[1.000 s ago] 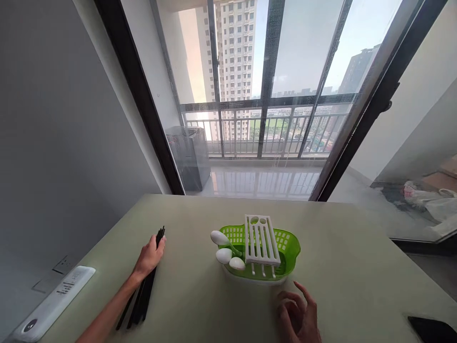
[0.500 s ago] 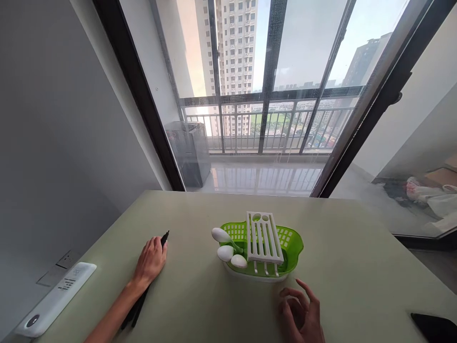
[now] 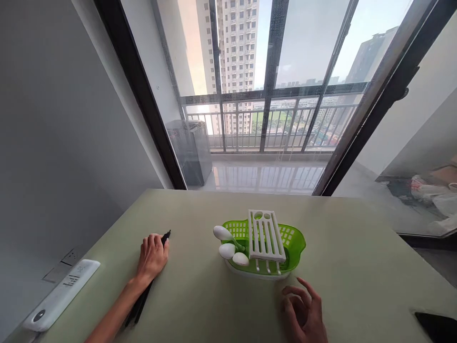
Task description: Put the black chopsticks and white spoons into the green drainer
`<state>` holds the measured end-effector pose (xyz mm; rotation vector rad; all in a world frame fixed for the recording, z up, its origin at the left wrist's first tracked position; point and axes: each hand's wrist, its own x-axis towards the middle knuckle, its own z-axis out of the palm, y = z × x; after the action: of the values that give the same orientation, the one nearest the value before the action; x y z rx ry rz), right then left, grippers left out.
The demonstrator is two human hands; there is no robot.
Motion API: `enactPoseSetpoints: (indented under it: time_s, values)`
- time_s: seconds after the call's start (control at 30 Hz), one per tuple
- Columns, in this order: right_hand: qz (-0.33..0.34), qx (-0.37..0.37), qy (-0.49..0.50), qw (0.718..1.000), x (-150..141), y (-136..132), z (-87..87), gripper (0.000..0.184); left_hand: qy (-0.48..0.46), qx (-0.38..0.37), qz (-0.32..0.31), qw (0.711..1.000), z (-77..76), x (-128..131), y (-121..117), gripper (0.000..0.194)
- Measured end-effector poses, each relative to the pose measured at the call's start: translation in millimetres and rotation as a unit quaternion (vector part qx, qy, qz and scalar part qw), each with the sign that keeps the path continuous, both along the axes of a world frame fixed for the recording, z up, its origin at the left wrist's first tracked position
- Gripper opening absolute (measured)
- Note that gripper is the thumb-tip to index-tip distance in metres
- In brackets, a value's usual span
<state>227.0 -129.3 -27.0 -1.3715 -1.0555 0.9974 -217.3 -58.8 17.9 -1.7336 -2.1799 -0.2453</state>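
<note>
Left hand (image 3: 154, 255) has its grip wrapped round a bunch of black chopsticks (image 3: 143, 299) lying on the counter (image 3: 194, 295), well left of the green basket (image 3: 297, 247). Right hand (image 3: 304, 307) is half-curled, nothing in it that I can see. My worry: a slack squeeze could let sticks slip and scatter, and a knock to the basket might tip those white spoons (image 3: 223, 233) out.

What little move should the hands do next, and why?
Perhaps the left hand should close snugly around the black sticks: it lies over them, with their ends poking out on both sides, but its grip underneath is hidden. The right hand is away from them, near the green basket.
</note>
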Motion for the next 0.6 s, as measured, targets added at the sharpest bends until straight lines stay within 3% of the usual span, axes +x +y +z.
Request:
enactPoseSetpoints:
  time_s: [0.3, 0.47, 0.6]
  values:
    - [0.002, 0.003, 0.019, 1.000, -0.1, 0.5, 2.2, 0.061, -0.049, 0.045, 0.000, 0.998, 3.7, 6.0, -2.4, 0.035]
    - [-0.005, 0.006, 0.017, 1.000, -1.5, 1.2, -1.0, 0.061, -0.137, 0.080, -0.100, 0.982, 34.2, 42.4, -4.0, 0.040]
    - [-0.008, 0.008, 0.019, 1.000, -2.0, 1.8, -3.6, 0.061, -0.281, 0.044, -0.222, 0.933, 70.1, 96.9, -6.4, 0.033]
